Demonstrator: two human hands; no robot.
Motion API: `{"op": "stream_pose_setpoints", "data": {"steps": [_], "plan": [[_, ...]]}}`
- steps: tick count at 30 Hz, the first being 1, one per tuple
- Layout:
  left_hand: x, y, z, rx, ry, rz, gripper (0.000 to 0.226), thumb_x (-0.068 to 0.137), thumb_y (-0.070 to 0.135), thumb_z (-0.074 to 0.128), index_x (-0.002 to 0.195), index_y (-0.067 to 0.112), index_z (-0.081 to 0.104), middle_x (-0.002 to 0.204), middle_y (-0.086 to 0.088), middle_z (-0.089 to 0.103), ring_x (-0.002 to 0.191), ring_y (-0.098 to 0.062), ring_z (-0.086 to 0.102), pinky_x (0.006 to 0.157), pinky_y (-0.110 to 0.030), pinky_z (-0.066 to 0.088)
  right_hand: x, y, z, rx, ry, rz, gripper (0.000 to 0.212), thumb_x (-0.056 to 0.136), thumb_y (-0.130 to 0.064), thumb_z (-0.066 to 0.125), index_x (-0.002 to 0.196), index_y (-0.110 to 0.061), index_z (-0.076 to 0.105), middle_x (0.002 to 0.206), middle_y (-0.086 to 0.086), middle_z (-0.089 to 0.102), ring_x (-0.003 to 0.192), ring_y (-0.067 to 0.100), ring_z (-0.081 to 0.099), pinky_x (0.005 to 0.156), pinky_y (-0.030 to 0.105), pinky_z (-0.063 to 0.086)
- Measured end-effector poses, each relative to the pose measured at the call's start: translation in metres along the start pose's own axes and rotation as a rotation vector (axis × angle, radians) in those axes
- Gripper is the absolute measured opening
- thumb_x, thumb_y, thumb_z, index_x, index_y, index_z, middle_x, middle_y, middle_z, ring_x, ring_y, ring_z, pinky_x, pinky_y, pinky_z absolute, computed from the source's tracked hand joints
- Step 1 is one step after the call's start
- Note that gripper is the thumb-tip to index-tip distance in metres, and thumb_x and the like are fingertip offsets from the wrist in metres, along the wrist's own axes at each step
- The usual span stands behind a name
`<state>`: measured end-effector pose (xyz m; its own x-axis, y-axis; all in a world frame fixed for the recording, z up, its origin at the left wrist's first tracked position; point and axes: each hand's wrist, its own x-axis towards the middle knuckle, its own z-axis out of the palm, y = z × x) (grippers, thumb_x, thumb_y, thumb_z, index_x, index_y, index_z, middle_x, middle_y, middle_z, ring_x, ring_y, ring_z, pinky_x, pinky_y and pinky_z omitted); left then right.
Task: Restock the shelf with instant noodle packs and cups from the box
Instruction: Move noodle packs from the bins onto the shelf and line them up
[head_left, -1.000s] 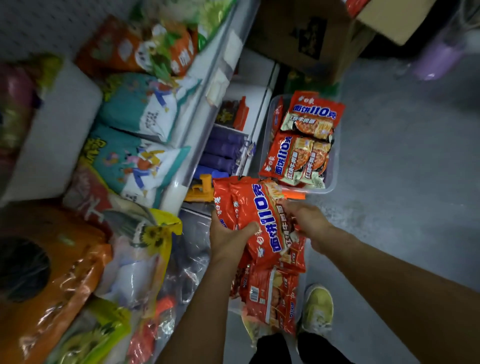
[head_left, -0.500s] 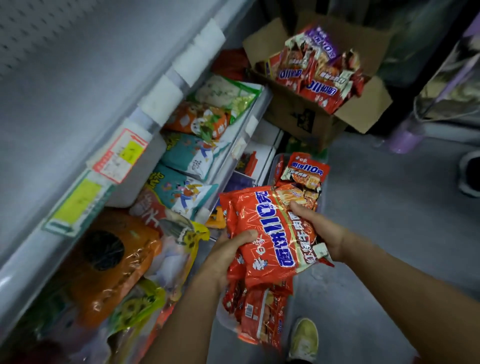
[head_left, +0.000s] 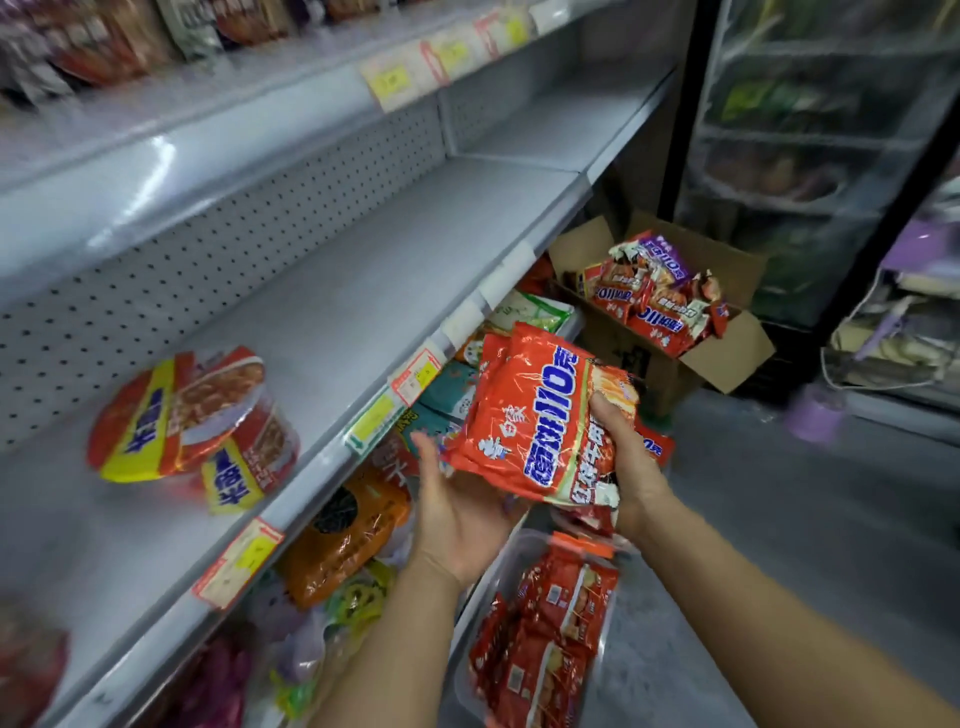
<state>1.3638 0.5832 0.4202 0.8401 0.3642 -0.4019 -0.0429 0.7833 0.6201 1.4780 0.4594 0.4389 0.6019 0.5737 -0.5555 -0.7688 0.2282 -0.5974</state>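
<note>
I see my right hand (head_left: 621, 457) gripping a stack of orange-red noodle packs (head_left: 535, 415) from the right edge, fingers curled over the top pack, while my left hand (head_left: 457, 499) cups it from below, palm up, fingers straight and slightly spread. The top pack reads "110克" in blue-and-white lettering; the smaller print is too blurred to read. The stack hangs just off the front of the grey shelf (head_left: 322, 312), where two noodle cups (head_left: 192, 421) lie tipped. The cardboard box (head_left: 670, 338) of more packs sits on the floor beyond.
</note>
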Motion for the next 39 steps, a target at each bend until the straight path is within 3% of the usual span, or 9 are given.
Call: {"op": "stream_pose_setpoints", "data": {"steps": [4, 7, 10, 16, 21, 26, 28, 32, 39], "plan": [[-0.031, 0.006, 0.046, 0.096, 0.036, 0.140, 0.111, 0.040, 0.077, 0.081, 0.130, 0.015, 0.061, 0.125, -0.014, 0.067, 0.116, -0.032, 0.062, 0.105, -0.049, 0.045, -0.028, 0.002, 0.045, 0.075, 0.004, -0.153, 0.058, 0.075, -0.044, 0.076, 0.121, -0.012, 0.063, 0.109, 0.017, 0.072, 0.099, 0.036, 0.069, 0.087, 0.054, 0.054], [-0.049, 0.023, 0.068, 0.125, 0.154, 0.204, 0.084, 0.055, 0.050, 0.087, 0.125, 0.010, 0.062, 0.109, -0.013, 0.074, 0.098, -0.030, 0.072, 0.080, -0.043, 0.059, -0.052, 0.006, 0.067, 0.069, -0.075, -0.180, 0.052, 0.077, -0.040, 0.074, 0.119, -0.012, 0.064, 0.110, 0.016, 0.072, 0.101, 0.035, 0.069, 0.092, 0.053, 0.052], [-0.064, 0.048, 0.072, 0.148, 0.221, 0.265, 0.075, 0.046, 0.039, 0.092, 0.111, 0.012, 0.068, 0.099, -0.012, 0.076, 0.088, -0.032, 0.074, 0.087, -0.053, 0.056, -0.072, 0.004, 0.076, -0.017, -0.151, -0.195, 0.041, 0.083, -0.037, 0.066, 0.117, -0.013, 0.065, 0.108, 0.011, 0.073, 0.100, 0.029, 0.070, 0.089, 0.046, 0.053], [-0.102, 0.102, 0.053, 0.275, 0.227, 0.275, 0.050, 0.066, 0.024, 0.085, 0.111, 0.012, 0.066, 0.095, -0.012, 0.076, 0.085, -0.031, 0.074, 0.082, -0.046, 0.058, -0.096, -0.025, 0.073, -0.203, -0.242, -0.291, 0.076, 0.055, -0.065, 0.079, 0.114, -0.020, 0.063, 0.107, 0.006, 0.073, 0.109, 0.028, 0.061, 0.102, 0.050, 0.044], [-0.138, 0.141, 0.043, 0.408, 0.213, 0.270, 0.058, 0.057, 0.028, 0.087, 0.109, 0.009, 0.068, 0.096, -0.015, 0.076, 0.088, -0.034, 0.074, 0.087, -0.050, 0.057, -0.114, -0.055, 0.100, -0.589, -0.455, -0.292, 0.092, 0.029, -0.073, 0.084, 0.109, -0.030, 0.068, 0.114, 0.002, 0.070, 0.111, 0.027, 0.062, 0.085, 0.043, 0.050], [-0.163, 0.162, 0.047, 0.451, 0.171, 0.267, 0.075, 0.051, 0.031, 0.090, 0.117, 0.006, 0.065, 0.102, -0.017, 0.074, 0.093, -0.037, 0.072, 0.091, -0.052, 0.055, -0.117, -0.068, 0.134, -0.846, -0.577, -0.188, 0.110, 0.036, -0.055, 0.094, 0.130, -0.016, 0.052, 0.118, 0.011, 0.069, 0.109, 0.030, 0.066, 0.098, 0.045, 0.049], [-0.171, 0.167, 0.050, 0.440, 0.175, 0.267, 0.082, 0.048, 0.032, 0.089, 0.120, 0.005, 0.062, 0.100, -0.016, 0.075, 0.087, -0.033, 0.074, 0.079, -0.044, 0.060, -0.115, -0.070, 0.142, -0.907, -0.589, -0.190, 0.111, 0.036, -0.053, 0.095, 0.130, -0.015, 0.051, 0.116, 0.010, 0.070, 0.107, 0.030, 0.067, 0.103, 0.049, 0.045], [-0.181, 0.172, 0.061, 0.389, 0.185, 0.287, 0.089, 0.050, 0.026, 0.089, 0.128, 0.003, 0.053, 0.098, -0.018, 0.075, 0.075, -0.030, 0.075, 0.056, -0.032, 0.058, -0.114, -0.076, 0.153, -0.901, -0.621, -0.208, 0.110, 0.034, -0.050, 0.096, 0.126, -0.009, 0.052, 0.112, 0.014, 0.071, 0.102, 0.032, 0.069, 0.088, 0.042, 0.055], [-0.177, 0.181, 0.100, 0.427, 0.234, 0.348, 0.052, 0.067, 0.027, 0.084, 0.112, 0.007, 0.066, 0.093, -0.012, 0.076, 0.082, -0.028, 0.075, 0.075, -0.038, 0.061, -0.109, -0.108, 0.165, -0.810, -0.647, -0.239, 0.117, 0.023, -0.048, 0.097, 0.123, -0.007, 0.054, 0.108, 0.016, 0.072, 0.092, 0.031, 0.072, 0.068, 0.034, 0.060]]}}
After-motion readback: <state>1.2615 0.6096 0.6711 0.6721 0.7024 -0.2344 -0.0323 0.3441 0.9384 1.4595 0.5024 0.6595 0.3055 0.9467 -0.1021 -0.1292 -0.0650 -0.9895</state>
